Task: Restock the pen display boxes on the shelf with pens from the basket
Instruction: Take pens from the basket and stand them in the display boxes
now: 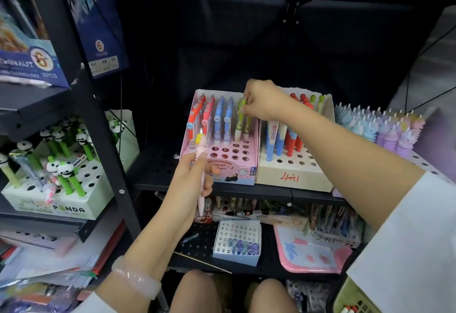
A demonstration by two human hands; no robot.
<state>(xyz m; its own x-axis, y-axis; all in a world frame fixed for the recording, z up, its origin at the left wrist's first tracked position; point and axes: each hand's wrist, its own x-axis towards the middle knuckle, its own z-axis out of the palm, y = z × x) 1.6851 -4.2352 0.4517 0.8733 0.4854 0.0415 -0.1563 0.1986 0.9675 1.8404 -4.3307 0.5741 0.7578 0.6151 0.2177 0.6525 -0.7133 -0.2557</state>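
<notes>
A pink display box (pixel 249 164) on the black shelf holds red, blue and green pens in its back rows; its front holes are vacant. My right hand (pixel 264 101) reaches over its back right corner and pinches the top of a green pen (pixel 240 120) standing in the box. My left hand (pixel 191 177) grips a pink pen (pixel 201 162) with a figure top, held upright in front of the box's left side. A beige box (pixel 293 174) to the right holds blue, white and red pens. The basket (pixel 345 298) shows at the bottom right corner.
A white panda pen box (pixel 81 204) stands on the left shelf behind a black upright post (pixel 98 125). Pastel unicorn pens (pixel 385 127) fill the shelf's right end. On the lower shelf sit a small white box (pixel 237 241), a pink tray (pixel 311 256) and more pens.
</notes>
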